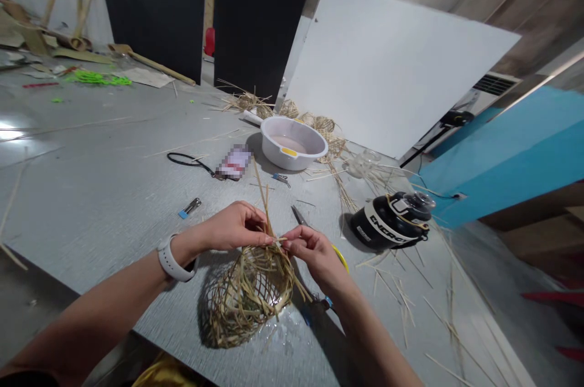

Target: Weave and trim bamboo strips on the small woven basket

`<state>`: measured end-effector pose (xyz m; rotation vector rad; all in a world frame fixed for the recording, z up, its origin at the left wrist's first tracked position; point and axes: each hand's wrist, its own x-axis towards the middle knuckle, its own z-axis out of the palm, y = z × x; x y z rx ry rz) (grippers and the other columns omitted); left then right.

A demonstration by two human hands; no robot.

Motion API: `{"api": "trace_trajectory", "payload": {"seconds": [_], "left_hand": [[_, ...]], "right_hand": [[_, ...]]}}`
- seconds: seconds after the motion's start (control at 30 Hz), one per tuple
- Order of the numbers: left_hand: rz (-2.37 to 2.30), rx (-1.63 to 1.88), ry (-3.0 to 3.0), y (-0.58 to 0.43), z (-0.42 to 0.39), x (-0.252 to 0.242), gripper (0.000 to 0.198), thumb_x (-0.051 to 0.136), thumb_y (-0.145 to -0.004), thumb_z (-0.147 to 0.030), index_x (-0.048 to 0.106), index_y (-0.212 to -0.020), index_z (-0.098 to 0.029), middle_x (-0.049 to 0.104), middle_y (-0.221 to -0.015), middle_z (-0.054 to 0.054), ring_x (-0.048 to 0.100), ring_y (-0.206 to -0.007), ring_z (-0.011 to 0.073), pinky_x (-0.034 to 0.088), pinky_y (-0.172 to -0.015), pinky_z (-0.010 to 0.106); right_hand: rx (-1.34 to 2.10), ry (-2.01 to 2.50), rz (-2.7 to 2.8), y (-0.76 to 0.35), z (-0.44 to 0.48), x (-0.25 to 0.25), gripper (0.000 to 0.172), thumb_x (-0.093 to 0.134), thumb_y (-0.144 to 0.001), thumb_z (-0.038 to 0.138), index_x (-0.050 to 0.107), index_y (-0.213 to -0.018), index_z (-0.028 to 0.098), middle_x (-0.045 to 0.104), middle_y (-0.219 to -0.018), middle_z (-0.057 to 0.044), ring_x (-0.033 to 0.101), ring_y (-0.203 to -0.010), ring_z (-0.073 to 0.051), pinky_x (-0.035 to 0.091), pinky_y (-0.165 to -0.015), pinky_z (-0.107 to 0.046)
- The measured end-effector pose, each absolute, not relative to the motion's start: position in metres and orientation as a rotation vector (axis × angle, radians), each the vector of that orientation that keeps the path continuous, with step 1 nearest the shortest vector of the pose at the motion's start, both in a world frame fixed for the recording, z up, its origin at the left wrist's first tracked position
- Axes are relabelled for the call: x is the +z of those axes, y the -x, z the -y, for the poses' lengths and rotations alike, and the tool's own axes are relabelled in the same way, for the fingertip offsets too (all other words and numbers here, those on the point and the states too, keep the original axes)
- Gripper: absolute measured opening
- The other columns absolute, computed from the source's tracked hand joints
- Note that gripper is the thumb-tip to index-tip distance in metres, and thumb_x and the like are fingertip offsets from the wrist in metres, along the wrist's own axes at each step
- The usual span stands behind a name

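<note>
A small open-weave basket of pale bamboo strips (249,296) lies on the grey table (91,192) right in front of me. My left hand (235,226), with a white watch on the wrist, pinches the strips at the basket's top. My right hand (310,250) pinches the same bundle of loose strip ends from the other side. A few long strips stick up between the two hands. Scissors with a yellow handle (340,256) lie partly hidden under my right hand.
A white basin (292,143) stands further back, with woven balls and straw behind it. A phone (235,163) with a black cord, a lighter (189,207) and a black jug (392,219) lie around. Loose strips litter the right side. Black and white boards stand at the back.
</note>
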<state>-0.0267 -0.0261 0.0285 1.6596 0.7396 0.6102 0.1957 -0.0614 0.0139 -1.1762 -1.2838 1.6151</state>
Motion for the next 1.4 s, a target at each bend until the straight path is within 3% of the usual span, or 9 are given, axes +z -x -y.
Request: {"api": "trace_trajectory", "payload": {"seconds": [0.33, 0.73, 0.97, 1.13, 1.4], "left_hand": [[-0.782, 0.633, -1.751, 0.028, 0.027, 0.032, 0.027, 0.07, -0.077, -0.036, 0.076, -0.083, -0.01, 0.069, -0.068, 0.004, 0.057, -0.063, 0.0126, 0.043, -0.06, 0.023], [-0.79, 0.6, -1.782, 0.028, 0.03, 0.034, 0.03, 0.067, -0.081, -0.037, 0.077, -0.091, -0.011, 0.072, -0.073, 0.006, 0.06, -0.065, 0.0137, 0.044, -0.06, 0.023], [-0.81, 0.592, -1.853, 0.027, 0.03, 0.035, 0.028, 0.065, -0.083, -0.035, 0.077, -0.092, -0.011, 0.074, -0.076, 0.006, 0.061, -0.067, 0.0141, 0.045, -0.062, 0.023], [-0.788, 0.601, -1.846, 0.025, 0.031, 0.033, 0.028, 0.064, -0.083, -0.035, 0.077, -0.093, -0.012, 0.076, -0.082, 0.008, 0.064, -0.072, 0.0156, 0.048, -0.066, 0.024], [-0.791, 0.607, -1.834, 0.024, 0.032, 0.03, 0.028, 0.065, -0.083, -0.036, 0.076, -0.091, -0.012, 0.074, -0.079, 0.007, 0.063, -0.071, 0.0152, 0.047, -0.064, 0.023]], "right_hand": [[1.32, 1.275, 1.38, -0.195, 0.058, 0.012, 0.016, 0.075, -0.069, 0.031, 0.068, -0.078, 0.02, 0.067, -0.066, 0.0, 0.06, -0.063, -0.016, 0.045, -0.066, -0.03], [1.327, 1.223, 1.234, -0.179, 0.068, 0.02, 0.033, 0.076, -0.073, 0.041, 0.064, -0.095, 0.02, 0.06, -0.068, 0.002, 0.055, -0.066, -0.014, 0.042, -0.068, -0.029], [1.245, 1.255, 1.343, -0.178, 0.07, 0.017, 0.034, 0.067, -0.08, 0.045, 0.063, -0.102, 0.02, 0.057, -0.072, 0.002, 0.052, -0.068, -0.015, 0.041, -0.067, -0.029], [1.154, 1.365, 1.465, -0.18, 0.071, 0.017, 0.025, 0.063, -0.081, 0.046, 0.066, -0.087, 0.021, 0.06, -0.072, 0.0, 0.054, -0.07, -0.017, 0.041, -0.067, -0.031], [1.345, 1.319, 1.24, -0.178, 0.069, 0.023, 0.029, 0.07, -0.072, 0.04, 0.066, -0.09, 0.019, 0.06, -0.065, 0.001, 0.055, -0.065, -0.016, 0.042, -0.065, -0.03]]}}
